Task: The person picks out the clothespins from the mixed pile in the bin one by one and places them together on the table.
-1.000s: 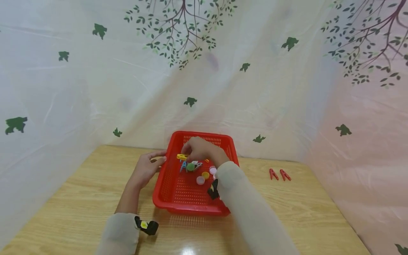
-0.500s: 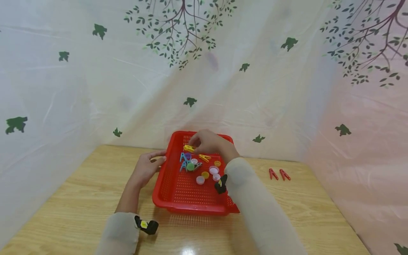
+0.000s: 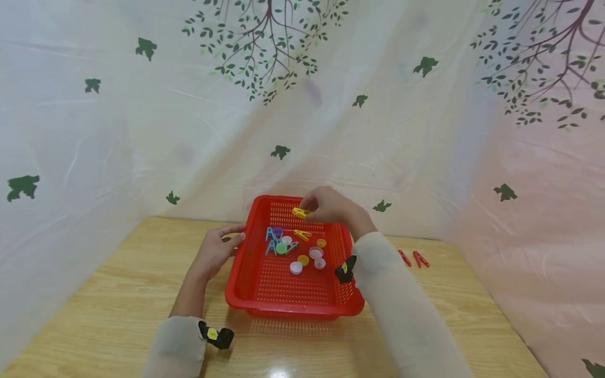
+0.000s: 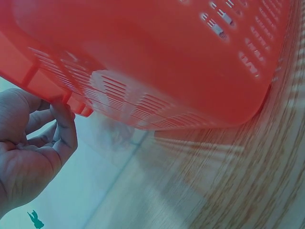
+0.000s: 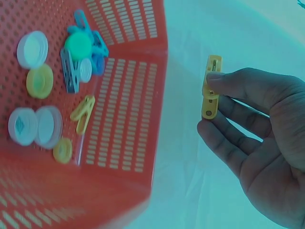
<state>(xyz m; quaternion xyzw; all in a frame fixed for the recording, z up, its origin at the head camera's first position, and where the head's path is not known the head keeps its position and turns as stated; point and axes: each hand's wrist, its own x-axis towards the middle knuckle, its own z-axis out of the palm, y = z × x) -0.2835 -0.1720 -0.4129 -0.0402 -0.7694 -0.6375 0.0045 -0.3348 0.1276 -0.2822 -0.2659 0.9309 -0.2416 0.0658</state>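
Observation:
My right hand [image 3: 327, 205] pinches a yellow clothespin [image 3: 300, 212] between thumb and fingers, raised over the far side of a red plastic basket [image 3: 293, 308]. In the right wrist view the held clothespin [image 5: 210, 88] appears beyond the basket's rim. At the left rim, my left hand [image 3: 216, 253] grips the basket edge with thumb and fingers. Inside the basket lie a second yellow clothespin [image 3: 302, 235], blue clothespins [image 3: 271, 248], a grey clothespin [image 5: 70, 71] and several bottle caps, among them a green cap [image 3: 281, 248], a yellow cap [image 3: 303, 260] and a pale cap [image 3: 295, 268].
Two red clothespins lie on the wooden table [image 3: 472, 315] right of the basket; the nearer-to-sleeve red clothespin [image 3: 404, 258] is partly covered by my right sleeve, beside the other red clothespin [image 3: 420, 259]. A white curtain [image 3: 212, 147] with leaf prints hangs behind the table.
My right hand has lifted the yellow clothespin and carried it right, toward the basket's back right. More of the basket's contents show. The left hand stays at the rim.

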